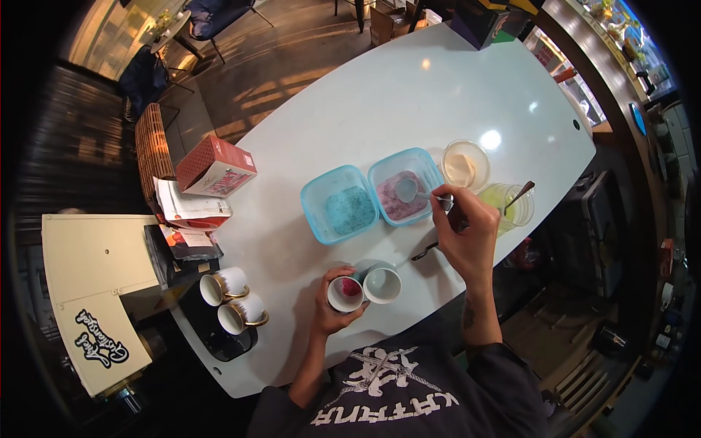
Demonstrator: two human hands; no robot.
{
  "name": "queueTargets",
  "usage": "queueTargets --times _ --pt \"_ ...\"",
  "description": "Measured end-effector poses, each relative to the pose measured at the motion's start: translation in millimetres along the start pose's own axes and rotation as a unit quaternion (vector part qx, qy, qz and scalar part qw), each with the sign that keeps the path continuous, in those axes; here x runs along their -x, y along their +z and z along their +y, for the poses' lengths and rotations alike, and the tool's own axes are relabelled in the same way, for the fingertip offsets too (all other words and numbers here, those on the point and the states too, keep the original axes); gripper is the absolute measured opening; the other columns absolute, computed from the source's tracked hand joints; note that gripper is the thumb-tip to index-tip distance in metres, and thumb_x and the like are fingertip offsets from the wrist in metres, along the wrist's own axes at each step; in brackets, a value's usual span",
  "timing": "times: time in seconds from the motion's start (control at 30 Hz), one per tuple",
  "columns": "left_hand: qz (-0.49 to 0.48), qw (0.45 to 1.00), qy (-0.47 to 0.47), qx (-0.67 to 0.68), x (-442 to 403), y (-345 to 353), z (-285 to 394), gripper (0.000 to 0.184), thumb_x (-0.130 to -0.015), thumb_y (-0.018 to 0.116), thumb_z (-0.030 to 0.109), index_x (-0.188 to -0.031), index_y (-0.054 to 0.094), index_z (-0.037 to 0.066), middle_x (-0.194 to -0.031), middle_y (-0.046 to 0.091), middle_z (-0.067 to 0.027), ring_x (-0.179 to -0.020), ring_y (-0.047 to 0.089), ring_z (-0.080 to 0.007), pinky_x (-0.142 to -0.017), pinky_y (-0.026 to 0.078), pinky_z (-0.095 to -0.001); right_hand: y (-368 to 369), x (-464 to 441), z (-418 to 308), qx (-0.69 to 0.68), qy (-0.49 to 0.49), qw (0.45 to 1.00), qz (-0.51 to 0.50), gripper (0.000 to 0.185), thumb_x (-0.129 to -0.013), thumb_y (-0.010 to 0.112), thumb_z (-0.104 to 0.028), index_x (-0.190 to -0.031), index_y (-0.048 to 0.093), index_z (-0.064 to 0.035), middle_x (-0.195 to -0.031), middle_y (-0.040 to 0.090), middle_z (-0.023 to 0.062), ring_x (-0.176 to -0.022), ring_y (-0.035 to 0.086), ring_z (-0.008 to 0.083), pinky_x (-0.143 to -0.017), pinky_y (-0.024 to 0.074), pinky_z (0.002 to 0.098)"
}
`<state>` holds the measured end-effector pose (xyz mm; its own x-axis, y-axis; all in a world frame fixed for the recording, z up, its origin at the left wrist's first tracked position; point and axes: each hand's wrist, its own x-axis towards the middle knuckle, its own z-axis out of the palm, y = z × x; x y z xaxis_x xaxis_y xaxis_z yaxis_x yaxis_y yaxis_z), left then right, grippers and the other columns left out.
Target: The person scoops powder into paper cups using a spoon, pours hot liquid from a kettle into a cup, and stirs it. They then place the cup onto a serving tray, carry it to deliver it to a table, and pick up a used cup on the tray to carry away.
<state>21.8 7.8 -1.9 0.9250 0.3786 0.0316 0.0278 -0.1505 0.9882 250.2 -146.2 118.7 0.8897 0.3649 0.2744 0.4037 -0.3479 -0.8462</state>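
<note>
My right hand [469,226] grips the handle of a spoon [407,190], whose bowl is over the purple powder in a square tub [374,164]. Beside it on the left stands a second tub [309,208] with blue powder. My left hand [330,301] is wrapped round a white cup [345,293] with some dark pink stuff inside. Touching or very close to that cup is another cup [382,283], pale inside. Right of the tubs are a round container [465,166] of beige powder and a jar [517,206] of green powder with a spoon handle sticking out.
White cups with gold handles [241,314] sit on a black tray [228,346] at the left. A red box [217,166] and packets [191,206] stand at the left edge. A dark box [485,23] is at the table's far end.
</note>
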Motion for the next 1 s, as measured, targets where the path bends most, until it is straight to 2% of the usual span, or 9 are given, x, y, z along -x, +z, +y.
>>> queueTargets --times 0.33,0.5,1.0 --pt "-0.001 1.000 -0.016 -0.006 -2 1 1 0.068 -0.063 0.086 0.002 -0.122 0.052 0.004 -0.121 0.060 -0.0135 -0.122 0.055 -0.0283 -0.105 0.043 -0.0406 7 -3 8 0.002 0.006 1.000 -0.025 0.018 -0.079 0.072 0.003 -0.097 0.070 -0.0018 -0.074 0.065 0.0066 -0.048 0.053 0.0105 -0.047 0.0398 0.0267" --pt "0.000 1.000 -0.016 -0.013 -2 2 1 0.069 -0.063 0.086 0.002 -0.122 0.052 0.004 -0.121 0.060 -0.0135 -0.122 0.055 -0.0283 -0.105 0.043 -0.0408 10 -6 7 0.011 0.003 0.999 -0.045 0.020 -0.080 0.071 0.002 -0.100 0.069 -0.0022 -0.075 0.066 0.0077 -0.047 0.052 0.0139 -0.047 0.0406 0.0287" --pt "0.007 1.000 -0.022 0.012 -2 5 -1 0.069 -0.062 0.085 0.002 -0.122 0.052 0.004 -0.122 0.059 -0.0140 -0.122 0.055 -0.0288 -0.105 0.043 -0.0410 12 -3 7 0.007 0.022 0.999 -0.040 0.022 -0.080 0.071 0.002 -0.102 0.070 -0.0020 -0.076 0.069 0.0110 -0.047 0.053 0.0154 -0.048 0.0411 0.0292"
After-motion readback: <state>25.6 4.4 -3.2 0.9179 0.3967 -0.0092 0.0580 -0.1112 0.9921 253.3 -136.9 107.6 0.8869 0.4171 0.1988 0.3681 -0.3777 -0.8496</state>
